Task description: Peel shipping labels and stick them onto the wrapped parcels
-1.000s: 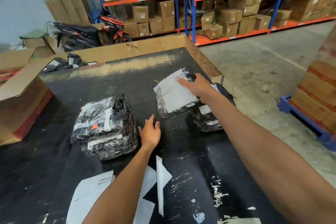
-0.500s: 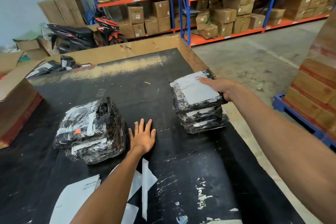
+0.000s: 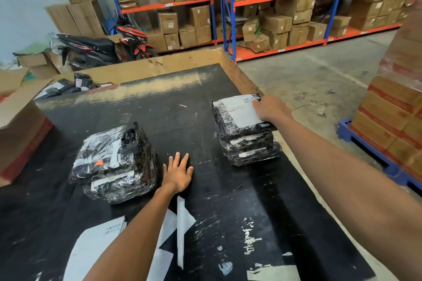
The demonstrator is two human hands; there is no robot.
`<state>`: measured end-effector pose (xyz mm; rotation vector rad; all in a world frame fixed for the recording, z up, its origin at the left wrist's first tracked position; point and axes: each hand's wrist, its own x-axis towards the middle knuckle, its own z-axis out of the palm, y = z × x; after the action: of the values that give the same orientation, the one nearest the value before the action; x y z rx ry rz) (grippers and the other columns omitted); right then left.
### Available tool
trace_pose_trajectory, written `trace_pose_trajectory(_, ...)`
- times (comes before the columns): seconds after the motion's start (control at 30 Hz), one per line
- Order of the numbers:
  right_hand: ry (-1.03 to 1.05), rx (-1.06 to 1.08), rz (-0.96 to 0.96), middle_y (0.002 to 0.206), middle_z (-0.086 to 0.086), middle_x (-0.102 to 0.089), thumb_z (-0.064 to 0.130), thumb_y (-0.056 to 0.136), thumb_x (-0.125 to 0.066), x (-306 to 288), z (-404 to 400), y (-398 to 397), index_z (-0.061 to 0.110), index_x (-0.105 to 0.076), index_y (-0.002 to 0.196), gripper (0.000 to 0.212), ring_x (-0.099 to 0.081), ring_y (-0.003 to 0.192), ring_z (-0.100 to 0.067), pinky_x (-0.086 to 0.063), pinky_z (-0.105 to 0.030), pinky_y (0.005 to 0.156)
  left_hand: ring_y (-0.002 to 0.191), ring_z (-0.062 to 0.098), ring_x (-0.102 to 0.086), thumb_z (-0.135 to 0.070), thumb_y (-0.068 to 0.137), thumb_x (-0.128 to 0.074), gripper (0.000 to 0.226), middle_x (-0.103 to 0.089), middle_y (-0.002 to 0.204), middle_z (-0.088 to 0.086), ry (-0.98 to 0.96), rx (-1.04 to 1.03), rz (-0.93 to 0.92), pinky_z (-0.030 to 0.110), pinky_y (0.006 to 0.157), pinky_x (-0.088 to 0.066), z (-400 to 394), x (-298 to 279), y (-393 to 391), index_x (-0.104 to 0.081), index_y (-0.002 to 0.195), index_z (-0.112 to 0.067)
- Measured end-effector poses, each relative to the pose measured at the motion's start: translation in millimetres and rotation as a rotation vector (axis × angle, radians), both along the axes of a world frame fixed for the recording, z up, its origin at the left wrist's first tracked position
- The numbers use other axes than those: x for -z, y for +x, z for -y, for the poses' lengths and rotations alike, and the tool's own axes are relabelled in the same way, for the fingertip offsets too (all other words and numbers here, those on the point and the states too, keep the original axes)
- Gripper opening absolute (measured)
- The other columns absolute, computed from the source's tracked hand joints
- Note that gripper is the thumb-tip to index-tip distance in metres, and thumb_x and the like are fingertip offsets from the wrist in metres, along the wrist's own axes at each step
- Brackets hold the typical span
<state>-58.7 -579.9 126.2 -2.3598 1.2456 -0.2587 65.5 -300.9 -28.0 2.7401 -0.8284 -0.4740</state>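
Parcels in black wrap sit in two stacks on the black tabletop (image 3: pixel 205 102), a hand at each.

Right stack (image 3: pixel 247 141) stands at the tabletop's right edge; its top parcel (image 3: pixel 230 125) carries a white shipping label (image 3: pixel 238 110), and the right hand (image 3: pixel 270 108) lies palm-down on that label's far right corner, fingers resting flat on it, not curled round the parcel's body. Left stack (image 3: pixel 114 162) is nearer the middle-left, well apart from the right one. The left hand (image 3: pixel 178 172) is pressed flat on the bare tabletop just beside this stack's right side, its grip apart with fingers spread and holding nothing. White label sheets (image 3: pixel 91 246) lie near the front edge, partly under the left forearm.
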Motion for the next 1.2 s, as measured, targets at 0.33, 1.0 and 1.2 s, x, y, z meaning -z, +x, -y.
trace_pose_trajectory(0.33,-0.499,-0.177,0.094,0.149,-0.011,-0.046,0.035,0.098,-0.053,26,-132,-34,0.018,-0.062,0.129,0.036,-0.037,0.141,-0.035,-0.015,-0.053,0.119,0.128,0.017,-0.048,-0.028,0.103,-0.051,0.036,-0.053,0.14,0.0,-0.447,-0.067,-0.412,0.027,0.104,-0.034,-54,-52,-45,-0.056,0.138,-0.021)
trace_pose_trajectory(1.0,0.173,-0.598,-0.026,0.104,-0.012,-0.071,0.031,0.099,-0.049,118,-402,-19,0.01,-0.067,0.095,0.027,-0.063,0.103,-0.033,-0.05,-0.037,0.081,0.152,0.019,-0.02,-0.031,0.106,-0.041,0.038,-0.037,0.158,-0.006,-0.377,-0.114,0.064,0.047,0.123,-0.009,-306,7,-73,-0.051,0.143,-0.036)
trace_pose_trajectory(1.2,0.2,-0.534,-0.015,0.097,-0.009,-0.071,0.043,0.097,-0.055,121,-400,-17,0.013,-0.067,0.096,0.033,-0.063,0.097,-0.028,-0.043,-0.033,0.073,0.153,0.014,-0.013,-0.045,0.106,-0.019,0.048,-0.028,0.162,-0.012,-0.22,-0.078,0.257,0.045,0.124,-0.005,-301,11,-81,-0.036,0.15,-0.043)
